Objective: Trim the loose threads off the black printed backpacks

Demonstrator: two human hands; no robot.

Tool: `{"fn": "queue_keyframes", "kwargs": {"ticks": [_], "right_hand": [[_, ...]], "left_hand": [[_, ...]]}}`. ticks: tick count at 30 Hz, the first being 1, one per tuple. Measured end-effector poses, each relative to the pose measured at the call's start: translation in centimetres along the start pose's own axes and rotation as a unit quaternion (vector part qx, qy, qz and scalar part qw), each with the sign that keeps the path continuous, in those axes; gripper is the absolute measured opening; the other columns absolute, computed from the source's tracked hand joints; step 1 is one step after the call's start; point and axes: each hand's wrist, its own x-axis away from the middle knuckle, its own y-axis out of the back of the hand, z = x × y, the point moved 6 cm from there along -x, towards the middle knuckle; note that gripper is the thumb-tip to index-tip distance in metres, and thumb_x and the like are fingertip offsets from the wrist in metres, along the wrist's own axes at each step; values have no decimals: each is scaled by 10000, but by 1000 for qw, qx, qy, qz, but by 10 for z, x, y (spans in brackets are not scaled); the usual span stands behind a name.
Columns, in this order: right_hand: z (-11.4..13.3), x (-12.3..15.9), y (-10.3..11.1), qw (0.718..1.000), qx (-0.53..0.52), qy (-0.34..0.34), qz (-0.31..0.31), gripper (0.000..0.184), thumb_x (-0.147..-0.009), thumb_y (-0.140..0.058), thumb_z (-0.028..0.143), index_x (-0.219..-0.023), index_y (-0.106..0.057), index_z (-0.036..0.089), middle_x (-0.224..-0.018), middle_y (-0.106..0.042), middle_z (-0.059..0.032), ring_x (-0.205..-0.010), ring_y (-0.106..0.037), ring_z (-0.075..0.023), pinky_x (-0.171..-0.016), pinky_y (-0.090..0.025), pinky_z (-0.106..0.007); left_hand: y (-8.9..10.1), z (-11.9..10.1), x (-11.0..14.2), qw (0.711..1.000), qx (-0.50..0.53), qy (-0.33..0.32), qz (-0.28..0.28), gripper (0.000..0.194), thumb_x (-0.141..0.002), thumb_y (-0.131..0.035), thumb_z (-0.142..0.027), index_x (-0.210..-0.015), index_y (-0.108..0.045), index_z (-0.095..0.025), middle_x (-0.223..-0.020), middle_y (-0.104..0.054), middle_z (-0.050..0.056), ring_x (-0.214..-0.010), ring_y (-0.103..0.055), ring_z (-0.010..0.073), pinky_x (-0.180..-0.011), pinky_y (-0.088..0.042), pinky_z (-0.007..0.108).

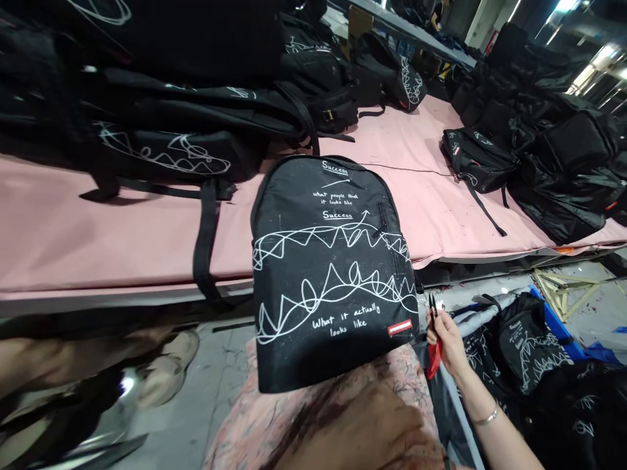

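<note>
A black backpack (313, 352) with white scribbled lines and lettering stands before me, its front face towards me and its lower end over the pink floral cloth (235, 418) on my lap. Beside its lower right corner, my right hand (445, 343) is closed on red-handled thread snips (434, 358), their dark tips pointing up. What appears to be my left hand (372, 424) is a blurred shape in front of the cloth, below the backpack. Its fingers cannot be made out.
A pink-covered table (161, 241) bears piled black bags (171, 150) at left and more bags (573, 143) at right. A blue crate (553, 320) with printed backpacks stands at lower right. Another person's foot (164, 372) shows at lower left.
</note>
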Motion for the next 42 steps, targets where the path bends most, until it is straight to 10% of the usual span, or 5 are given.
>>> {"fn": "queue_keyframes", "kwargs": {"ticks": [25,31,35,38,42], "right_hand": [[21,-15,-110,996,-47,71,13,334,-752,-589,485,-893,-461,211,-716,-416,25,-629,-434,-128,-630,-401,-256],[18,-16,-125,994,-83,64,11,344,-740,-599,492,-890,-466,212,-692,-420,28,-629,-445,-133,-624,-411,-257],[17,-14,-125,993,-102,60,9,332,-741,-604,468,-898,-466,210,-716,-441,24,-647,-456,-130,-638,-415,-255],[18,-14,-126,992,-110,55,8,319,-740,-611,449,-896,-472,208,-769,-468,10,-681,-475,-132,-660,-420,-258],[21,-16,-125,992,-117,46,6,307,-730,-626,439,-872,-489,204,-759,-474,12,-664,-472,-129,-644,-420,-254]], "left_hand": [[47,65,14,903,-337,127,-236,152,-830,-530,-169,-851,-674,-213,-706,-641,13,-608,-563,107,-605,-405,231],[56,82,38,889,-20,318,-330,266,-816,-539,-319,-618,-622,-161,-595,-584,17,-603,-557,125,-592,-446,231],[22,97,39,740,366,481,-296,352,-765,-556,-469,-727,-636,-128,-599,-595,-4,-471,-574,111,-477,-432,215],[12,102,32,649,481,486,-334,360,-681,-651,-455,-774,-630,-108,-604,-601,-10,-446,-576,99,-449,-428,197],[13,111,28,666,458,447,-384,328,-653,-679,-417,-706,-629,-96,-517,-593,-10,-423,-553,100,-466,-448,216]]}}
